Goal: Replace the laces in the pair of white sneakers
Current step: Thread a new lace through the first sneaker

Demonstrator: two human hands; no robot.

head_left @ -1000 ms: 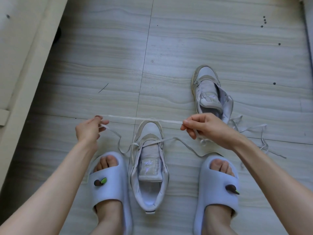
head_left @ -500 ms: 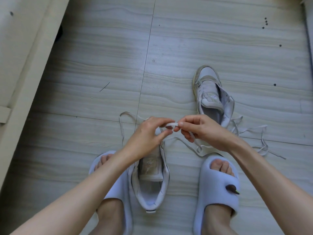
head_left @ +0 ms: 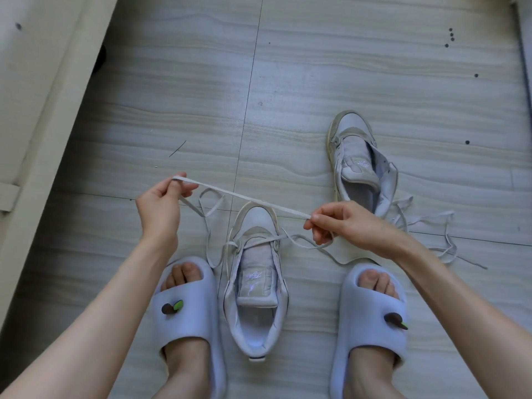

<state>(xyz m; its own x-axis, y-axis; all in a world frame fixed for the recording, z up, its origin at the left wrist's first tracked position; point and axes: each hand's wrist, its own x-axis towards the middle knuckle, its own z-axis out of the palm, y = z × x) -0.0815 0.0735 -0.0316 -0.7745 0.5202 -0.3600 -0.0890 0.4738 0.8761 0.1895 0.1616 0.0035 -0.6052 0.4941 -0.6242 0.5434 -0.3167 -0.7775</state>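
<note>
Lace [head_left: 244, 197] flat, limp, light; stretched taut between left hand [head_left: 159, 204] and right hand [head_left: 335, 221], both pinching. Best gripped near stiff tips for threading sneaker [head_left: 254, 280].

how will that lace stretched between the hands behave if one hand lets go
Likely floppy: the lace is straight only between the left hand and right hand; its free parts curl loosely on the floor. Probably very light, a flat thin strip, unlikely to roll.

one sneaker [head_left: 256, 286] stands on the floor [head_left: 345, 67] between the two slippered feet, toe pointing away. the other sneaker [head_left: 357, 165] lies farther off to the right, with loose laces [head_left: 426, 223] trailing on the floor beside it. above the near sneaker's toe a lace [head_left: 244, 198] stretches between the left hand [head_left: 161, 205] and the right hand [head_left: 342, 223].
</note>
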